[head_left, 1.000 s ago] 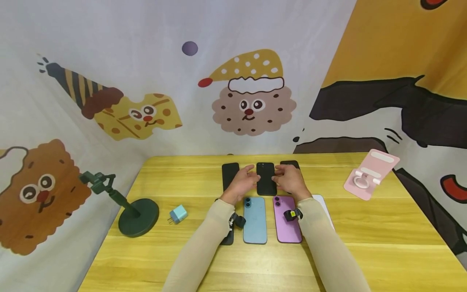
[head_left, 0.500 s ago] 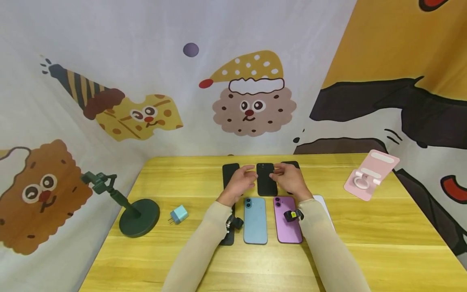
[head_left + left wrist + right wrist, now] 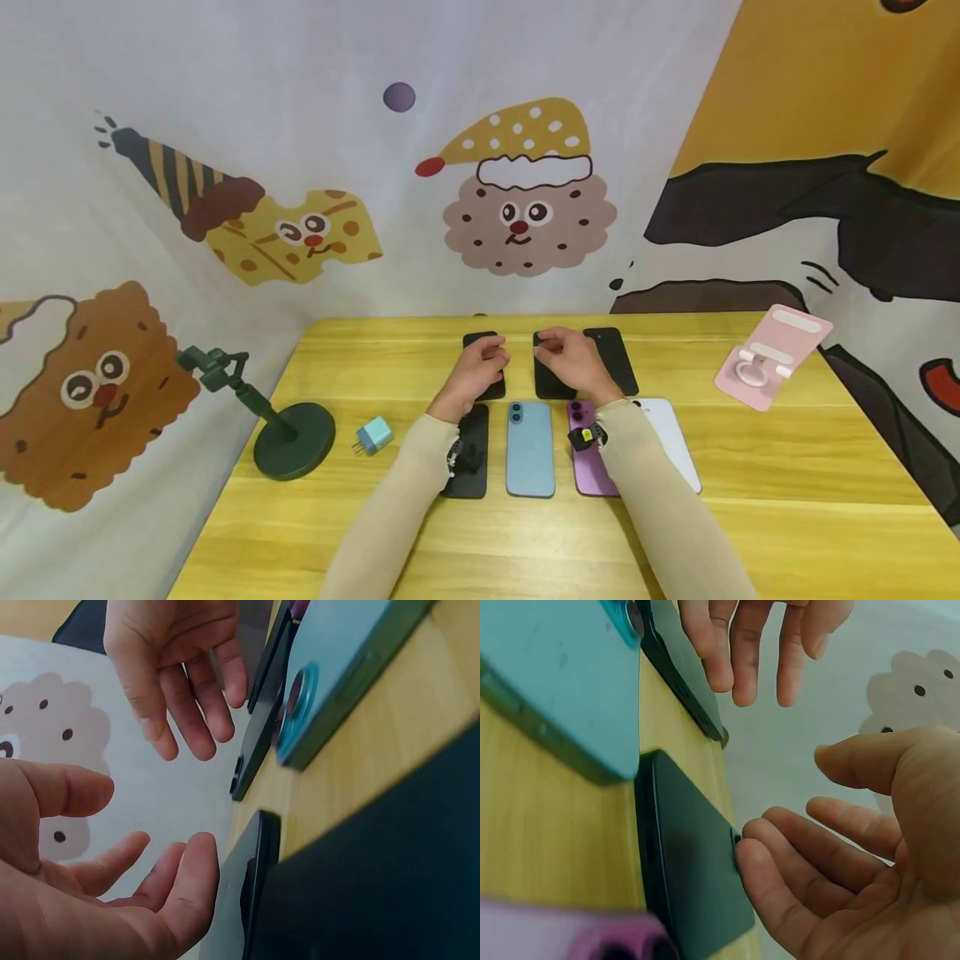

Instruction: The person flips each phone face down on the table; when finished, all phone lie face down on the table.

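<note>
My left hand (image 3: 474, 371) hovers over a black phone (image 3: 495, 390) at the back left of the phone rows. Its fingers are loosely bent and hold nothing, as the left wrist view shows. Above the middle black phone (image 3: 551, 383) of the back row is my right hand (image 3: 573, 358), palm facing the other hand, also holding nothing. In the right wrist view its fingertips (image 3: 754, 855) come close to that phone's camera end; contact cannot be told. To the right lies another black phone (image 3: 615, 362). All the phones lie flat on the wooden table (image 3: 517, 550).
The front row has a black phone (image 3: 474, 483), a light blue phone (image 3: 530, 454), a purple phone (image 3: 592, 475) and a white phone (image 3: 671, 442). Left are a blue charger plug (image 3: 374, 434) and a dark green stand (image 3: 296, 442). A pink folding stand (image 3: 765, 358) is far right.
Both hands have drawn left: the left one away from the middle black phone, the right one off the right black phone to above the middle one. The head view has shifted slightly.
</note>
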### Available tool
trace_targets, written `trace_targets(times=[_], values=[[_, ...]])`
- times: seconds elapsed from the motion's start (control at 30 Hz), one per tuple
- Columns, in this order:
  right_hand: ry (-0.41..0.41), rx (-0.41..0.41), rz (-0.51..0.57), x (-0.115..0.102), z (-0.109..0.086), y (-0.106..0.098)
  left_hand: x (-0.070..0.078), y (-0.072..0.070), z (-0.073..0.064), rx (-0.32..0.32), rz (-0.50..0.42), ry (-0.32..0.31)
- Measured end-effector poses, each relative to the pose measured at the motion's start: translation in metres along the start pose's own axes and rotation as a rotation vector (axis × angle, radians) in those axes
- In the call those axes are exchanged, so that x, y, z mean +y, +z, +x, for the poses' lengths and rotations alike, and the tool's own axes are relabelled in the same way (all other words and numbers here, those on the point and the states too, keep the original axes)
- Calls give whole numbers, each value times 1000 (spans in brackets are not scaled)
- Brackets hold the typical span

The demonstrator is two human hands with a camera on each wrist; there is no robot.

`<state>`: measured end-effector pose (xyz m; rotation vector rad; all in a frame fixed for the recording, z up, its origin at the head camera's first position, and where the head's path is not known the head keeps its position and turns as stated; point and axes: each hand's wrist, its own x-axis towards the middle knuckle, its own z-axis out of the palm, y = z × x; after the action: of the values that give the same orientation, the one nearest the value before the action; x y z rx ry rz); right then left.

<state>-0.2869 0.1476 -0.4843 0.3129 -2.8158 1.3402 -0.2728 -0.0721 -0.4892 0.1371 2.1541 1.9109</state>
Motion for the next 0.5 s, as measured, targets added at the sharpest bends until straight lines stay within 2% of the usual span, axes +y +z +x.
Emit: trace_targets(times=[0.13,0.5], values=[[-24,-11,11,-6,6,9,-1,-9,-1,42,4,-17],[-17,-93,18,-21,12,33,-5,-27,-12,134,44,-38]])
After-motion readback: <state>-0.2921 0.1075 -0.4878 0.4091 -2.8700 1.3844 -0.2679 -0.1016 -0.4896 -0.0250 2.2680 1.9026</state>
